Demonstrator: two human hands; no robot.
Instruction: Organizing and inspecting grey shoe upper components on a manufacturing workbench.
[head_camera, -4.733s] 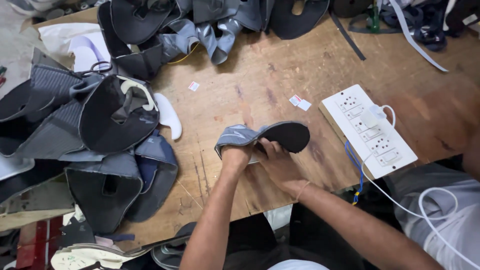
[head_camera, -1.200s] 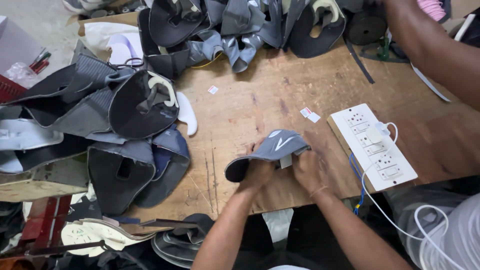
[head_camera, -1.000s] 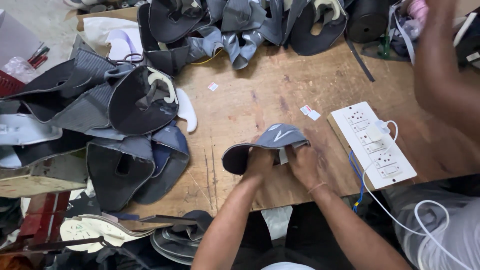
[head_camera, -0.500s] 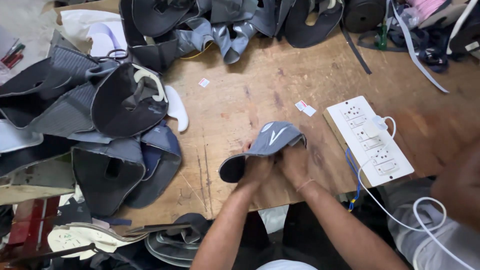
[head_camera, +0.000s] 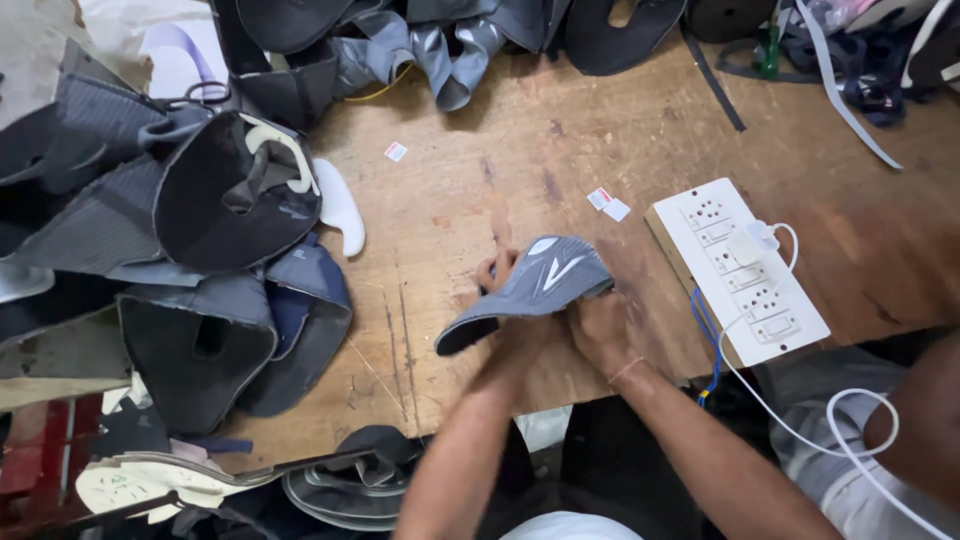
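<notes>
Hands, left (head_camera: 505, 300) and right (head_camera: 598, 322), each grip clenched on curved grey knit shoe upper (head_camera: 530, 285) above scratched wooden table (head_camera: 480, 180).

One shoe upper (head_camera: 530, 285), two hands (head_camera: 600, 325)

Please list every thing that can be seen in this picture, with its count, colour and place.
Shoe upper: one, grey with white stripes, bent in both hands at table centre.
Table: one, brown wood, scratched.
Upper pile: many, grey and black, table left.
More uppers: several, grey and black, far edge.
Scissors: one, dark, on the left pile.
White piece: one, beside the left pile.
Paper tags: two, white with red, left of the socket board; one more further left.
Socket board: one, white, table right, with a charger plugged in.
Cable: one, white, hanging off the near right edge.
Left hand: under the upper.
Right hand: at the upper's right end.
</notes>
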